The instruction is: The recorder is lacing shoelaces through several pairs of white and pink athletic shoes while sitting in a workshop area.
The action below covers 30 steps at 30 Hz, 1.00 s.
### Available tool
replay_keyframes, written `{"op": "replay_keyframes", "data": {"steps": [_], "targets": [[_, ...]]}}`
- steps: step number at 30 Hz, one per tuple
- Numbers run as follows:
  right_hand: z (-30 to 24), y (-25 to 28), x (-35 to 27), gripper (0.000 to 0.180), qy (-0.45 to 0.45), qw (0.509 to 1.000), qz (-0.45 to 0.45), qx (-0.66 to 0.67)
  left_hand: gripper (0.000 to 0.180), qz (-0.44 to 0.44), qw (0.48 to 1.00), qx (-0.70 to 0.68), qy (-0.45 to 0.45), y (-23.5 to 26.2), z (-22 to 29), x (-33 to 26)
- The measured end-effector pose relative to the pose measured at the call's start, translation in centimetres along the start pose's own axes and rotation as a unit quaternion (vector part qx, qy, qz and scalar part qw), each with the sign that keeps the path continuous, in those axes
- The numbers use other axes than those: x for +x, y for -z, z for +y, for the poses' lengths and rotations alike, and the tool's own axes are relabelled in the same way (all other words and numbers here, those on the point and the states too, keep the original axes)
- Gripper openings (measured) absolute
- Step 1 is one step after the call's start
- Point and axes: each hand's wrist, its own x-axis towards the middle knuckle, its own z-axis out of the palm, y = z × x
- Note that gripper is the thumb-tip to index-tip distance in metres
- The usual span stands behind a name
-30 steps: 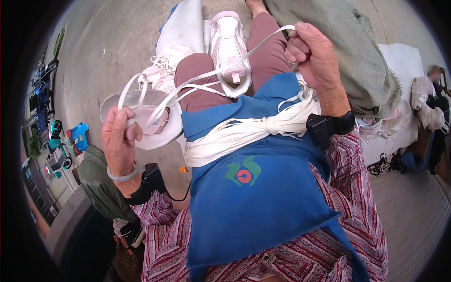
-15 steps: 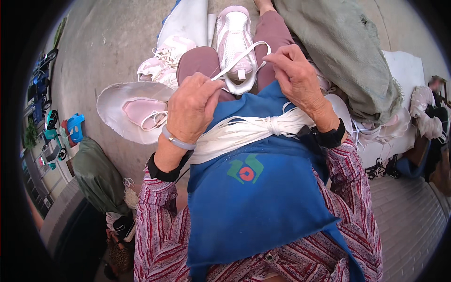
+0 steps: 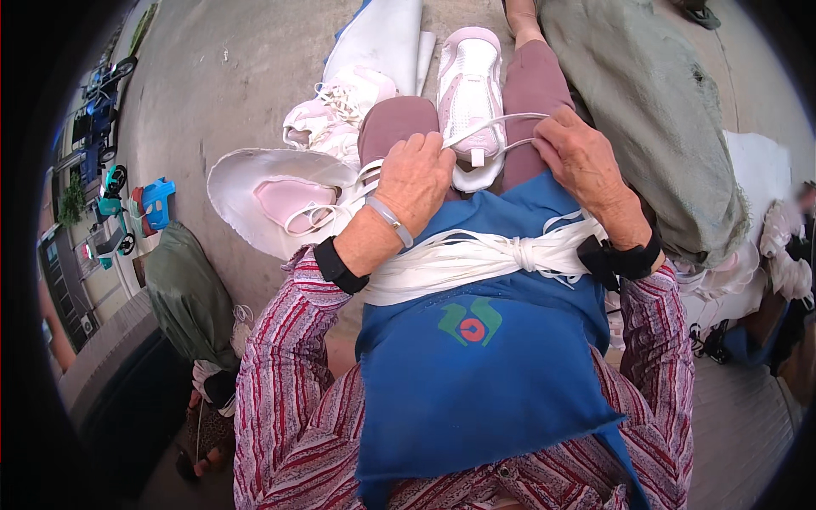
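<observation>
A white and pink shoe upper (image 3: 473, 85) lies between my knees, its toe pointing away from me. Just on its near side, a white shoelace (image 3: 493, 129) runs between my two hands. My left hand (image 3: 416, 180) has its fingers bent together over the lace, left of the upper's near end; its fingertips are partly hidden. To the right, my right hand (image 3: 586, 160) pinches the lace between thumb and fingers. Across my blue apron (image 3: 476, 382) lies a tied bundle of white laces (image 3: 459, 268), below both hands.
At my left is a white rounded piece (image 3: 246, 195) with a pink shoe part and laces in it. Beyond it lie more white and pink uppers (image 3: 340, 110). A grey-green cloth (image 3: 646, 119) covers something at my right. Parked scooters (image 3: 110, 212) stand far left.
The whole view has shifted, so things sit farther right. My right hand has come nearer to me and a little farther from the shoe upper, and the lace's looped arc now runs straighter.
</observation>
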Motion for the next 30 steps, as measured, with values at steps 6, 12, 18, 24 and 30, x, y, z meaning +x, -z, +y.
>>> {"op": "replay_keyframes", "data": {"steps": [6,12,18,24,30], "targets": [[1.5,1.2,-1.4,0.013,-0.040,0.999,0.002,0.013,0.007,0.044,0.973,-0.226,0.024,3.5,0.1,-1.3],[-0.1,-0.4,-0.1,0.013,0.004,0.999,-0.039,-0.035,0.024,0.195,0.734,-0.602,0.246,6.1,-3.4,-1.0],[0.2,0.5,0.8,0.010,-0.014,0.991,0.012,0.132,0.018,0.256,0.671,-0.632,0.292,7.1,-8.1,0.4],[-0.2,0.6,4.1,0.016,-0.202,0.941,0.043,0.268,0.019,0.100,0.884,-0.390,0.239,4.1,-5.2,6.3],[-0.4,-1.3,7.0,0.017,-0.147,0.961,0.076,0.223,0.020,0.023,0.893,-0.392,0.219,1.0,-5.7,8.4]]}}
